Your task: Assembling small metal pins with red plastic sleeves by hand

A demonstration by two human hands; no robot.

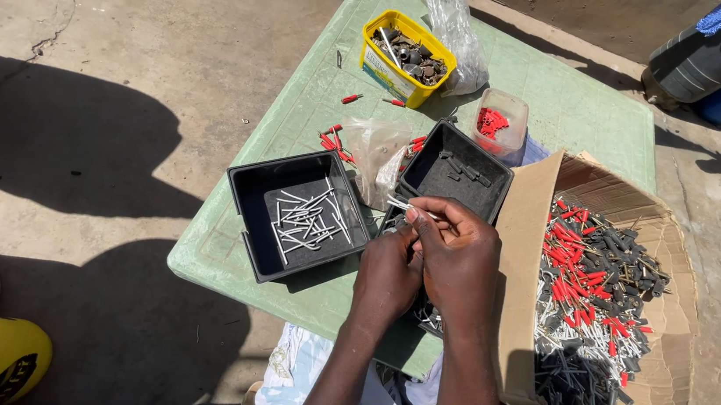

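A yellow tub (389, 66) stands beside a clear bag (453, 26).

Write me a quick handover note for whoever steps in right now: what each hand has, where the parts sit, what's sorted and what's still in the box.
Left hand and right hand are together over the table, pinching a few thin white pins.
Left black tray holds a loose pile of white pins.
Second black tray behind the hands holds a few dark pieces.
Clear tub holds red caps; yellow tub holds dark metal bits.
Some red pieces lie loose on the green table.
Done: those small batches. Left: the cardboard box, still heaped with mixed red, black and white parts.
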